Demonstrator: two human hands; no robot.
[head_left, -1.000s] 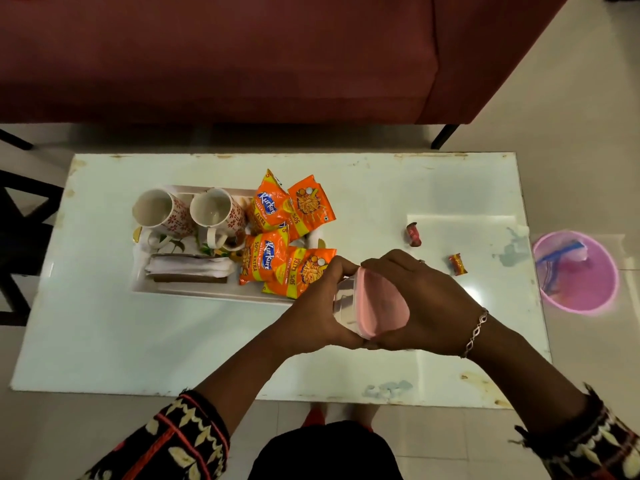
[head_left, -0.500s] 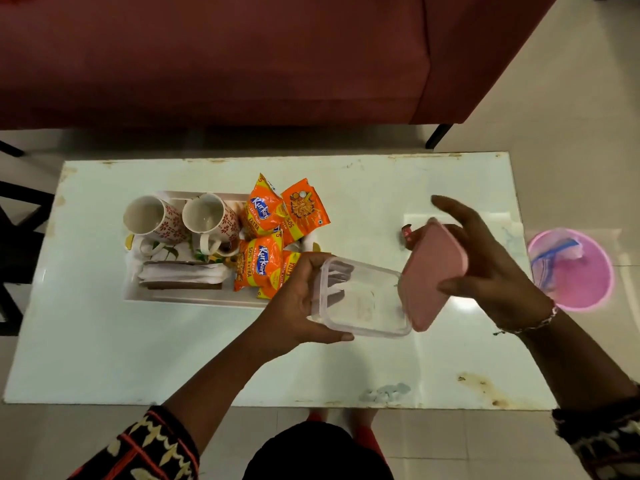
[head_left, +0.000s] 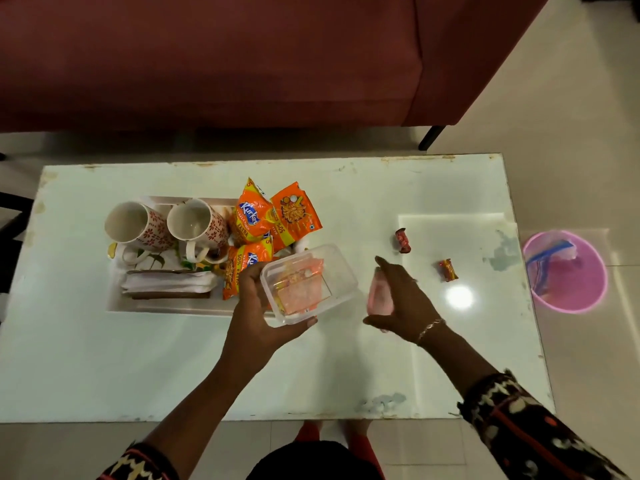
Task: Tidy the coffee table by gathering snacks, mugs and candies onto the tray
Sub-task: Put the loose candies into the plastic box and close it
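Observation:
My left hand (head_left: 258, 306) grips a clear plastic box (head_left: 308, 284) by its near edge, holding it open side up above the tray's right end. My right hand (head_left: 401, 299) holds the box's pink lid (head_left: 379, 294) just right of it, a gap between the two. The white tray (head_left: 128, 306) carries two floral mugs (head_left: 138, 225) (head_left: 199, 221), folded napkins (head_left: 166, 284) and several orange snack packets (head_left: 273, 213). Two wrapped candies lie on the table to the right, a dark red one (head_left: 402, 240) and an orange one (head_left: 448, 270).
The white coffee table (head_left: 104, 368) has chipped edges. A red sofa (head_left: 242, 64) stands behind it. A pink basin (head_left: 566, 271) with a blue-striped bag sits on the floor off the table's right end. A dark chair frame (head_left: 10, 209) is at the left.
The closed box was opened: my right hand pulled the pink lid off to the right, then drew it back toward the box. My left hand moved the box left over the tray's end.

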